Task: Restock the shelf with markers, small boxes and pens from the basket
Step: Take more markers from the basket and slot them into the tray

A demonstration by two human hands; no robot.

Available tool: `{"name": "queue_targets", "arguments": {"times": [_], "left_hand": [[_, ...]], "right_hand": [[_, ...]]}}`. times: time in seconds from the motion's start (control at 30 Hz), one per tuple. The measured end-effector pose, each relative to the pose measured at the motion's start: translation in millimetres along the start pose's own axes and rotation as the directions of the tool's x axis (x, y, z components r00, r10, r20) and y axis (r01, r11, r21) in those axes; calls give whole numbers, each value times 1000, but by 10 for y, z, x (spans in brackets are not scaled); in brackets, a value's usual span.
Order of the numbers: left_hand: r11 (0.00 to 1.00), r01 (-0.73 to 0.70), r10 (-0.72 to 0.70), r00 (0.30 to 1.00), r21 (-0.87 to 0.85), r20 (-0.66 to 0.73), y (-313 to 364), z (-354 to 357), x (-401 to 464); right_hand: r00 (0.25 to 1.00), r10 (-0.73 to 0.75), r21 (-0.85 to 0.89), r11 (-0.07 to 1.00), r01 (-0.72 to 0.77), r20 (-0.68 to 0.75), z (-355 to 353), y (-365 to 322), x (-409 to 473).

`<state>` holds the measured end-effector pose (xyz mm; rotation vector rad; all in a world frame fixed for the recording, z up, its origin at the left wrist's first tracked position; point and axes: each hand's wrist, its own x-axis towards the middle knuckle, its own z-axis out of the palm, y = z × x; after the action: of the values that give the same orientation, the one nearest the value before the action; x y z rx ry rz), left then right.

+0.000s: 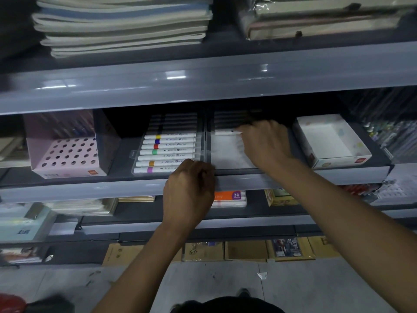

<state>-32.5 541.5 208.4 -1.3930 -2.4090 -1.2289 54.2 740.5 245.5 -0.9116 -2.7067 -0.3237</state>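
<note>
1. The white markers [168, 152] in the clear tray each carried the black words "Acrylic Marker" along the barrel.
2. The orange and purple pack label [229, 195] on the shelf below read "36" with "COLORS" in small print beneath.
3. Small orange logos on the pink perforated box [67, 154] and the white box [331, 141] were too small to read.

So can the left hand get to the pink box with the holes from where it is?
Probably yes: the left hand sits at the shelf's front edge, and the pink box stands open-fronted to its left, with nothing between them.
</note>
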Motion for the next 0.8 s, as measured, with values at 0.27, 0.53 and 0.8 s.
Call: {"name": "queue_targets", "arguments": {"times": [0.27, 0.53, 0.8], "left_hand": [[1000, 0, 0, 1000, 20, -8, -4, 2, 16], [1000, 7, -6, 1000, 14, -20, 4, 13, -4], [997, 53, -51, 998, -59, 20, -95, -109, -91]], "right_hand": [[999, 0, 3, 1000, 0, -53, 83, 20, 15], [997, -16, 134, 991, 26, -73, 149, 89, 4], [1000, 2, 322, 947, 8, -30, -13, -11, -215]]}}
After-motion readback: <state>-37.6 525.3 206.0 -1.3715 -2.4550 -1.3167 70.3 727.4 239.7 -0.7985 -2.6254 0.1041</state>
